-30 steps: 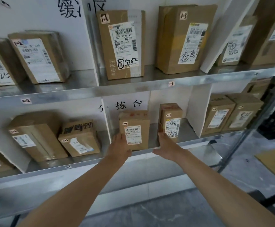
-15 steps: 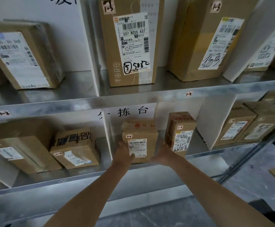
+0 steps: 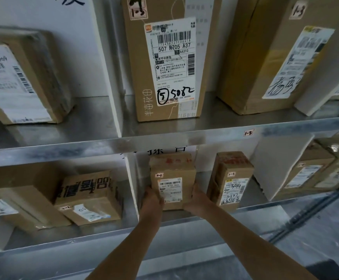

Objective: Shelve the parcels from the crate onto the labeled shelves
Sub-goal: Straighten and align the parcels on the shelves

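On lower shelf (image 3: 251,205) | left hand (image 3: 152,201), right hand (image 3: 196,199) now grip parcel (image 3: 172,170) sides | earlier only reaching

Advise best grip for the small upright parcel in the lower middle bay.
Its two side faces, reached from the front: the small parcel stands upright, label outward, with gaps beside the divider and neighbouring parcel. Left hand and right hand hold it that way.

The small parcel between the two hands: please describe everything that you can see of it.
The small parcel is a brown cardboard box, standing upright on the lower shelf, right of a white divider. Its front carries a white barcode label and a small handwritten tag; red print marks its top. The left hand and right hand hold its lower sides.
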